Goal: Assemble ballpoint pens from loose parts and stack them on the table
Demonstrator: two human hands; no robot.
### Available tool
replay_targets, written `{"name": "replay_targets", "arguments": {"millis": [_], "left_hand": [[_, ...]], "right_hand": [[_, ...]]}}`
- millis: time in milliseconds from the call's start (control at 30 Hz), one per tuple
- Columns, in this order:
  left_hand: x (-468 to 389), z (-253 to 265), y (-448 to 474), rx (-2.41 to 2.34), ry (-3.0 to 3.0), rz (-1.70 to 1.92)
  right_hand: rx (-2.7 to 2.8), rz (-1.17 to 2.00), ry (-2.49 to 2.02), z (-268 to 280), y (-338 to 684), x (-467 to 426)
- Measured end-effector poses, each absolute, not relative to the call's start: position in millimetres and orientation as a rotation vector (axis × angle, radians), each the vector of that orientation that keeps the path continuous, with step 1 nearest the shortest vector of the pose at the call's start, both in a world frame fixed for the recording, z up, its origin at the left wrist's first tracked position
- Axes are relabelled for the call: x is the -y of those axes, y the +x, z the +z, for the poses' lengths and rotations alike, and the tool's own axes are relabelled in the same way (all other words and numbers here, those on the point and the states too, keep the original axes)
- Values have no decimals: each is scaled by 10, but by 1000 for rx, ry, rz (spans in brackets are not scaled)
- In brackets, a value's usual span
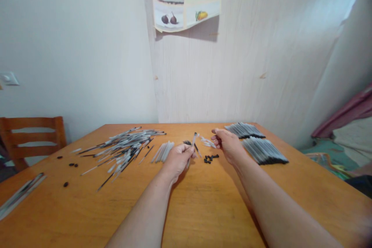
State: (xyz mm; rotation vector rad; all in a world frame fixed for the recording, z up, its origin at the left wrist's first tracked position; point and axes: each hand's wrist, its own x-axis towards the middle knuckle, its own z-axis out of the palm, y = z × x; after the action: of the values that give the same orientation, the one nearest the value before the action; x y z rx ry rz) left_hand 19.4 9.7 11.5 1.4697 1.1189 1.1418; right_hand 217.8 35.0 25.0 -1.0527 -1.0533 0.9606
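Observation:
My left hand (pixel 178 159) is closed around a clear pen barrel (pixel 194 139), which stands tilted upright with its dark-tipped end above the fingers. My right hand (pixel 229 145) is raised to the right, thumb and fingers pinched; whatever lies between them is too small to make out. Beside its fingertips lie several whitish pen caps (pixel 207 142). Small black pieces (pixel 208 159) form a cluster on the table between the hands. Left of my left hand is a row of frosted tubes (pixel 162 152). Thin dark refills (pixel 197 148) lie partly hidden behind the left hand.
A loose heap of pen parts (pixel 124 145) spreads over the left of the wooden table (pixel 203 209). Two neat rows of pens, a near row (pixel 264 150) and a far row (pixel 244 129), lie at right. Stray black bits (pixel 66 184) and a clear packet (pixel 21 193) are farther left.

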Motion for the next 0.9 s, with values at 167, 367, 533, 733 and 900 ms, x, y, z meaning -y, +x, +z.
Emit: {"name": "replay_targets", "arguments": {"millis": [167,367,533,733,900], "left_hand": [[-114,153,152,-1171,1347,1273],[-145,146,116,-1199,1290,1354],[-146,143,111,-1193,1294,1368],[-152,137,119,-1193,1298,1346],[-149,137,128,-1190,1264,1327]], "right_hand": [[1099,528,-1456,28,2567,-549],[1501,211,-1881,-202,2683,-606],[1694,161,-2036,-252,2667,-621],[1711,89,-2133,-238,2654,-607],[1642,93,-2212,-218,2660,-571]]}}
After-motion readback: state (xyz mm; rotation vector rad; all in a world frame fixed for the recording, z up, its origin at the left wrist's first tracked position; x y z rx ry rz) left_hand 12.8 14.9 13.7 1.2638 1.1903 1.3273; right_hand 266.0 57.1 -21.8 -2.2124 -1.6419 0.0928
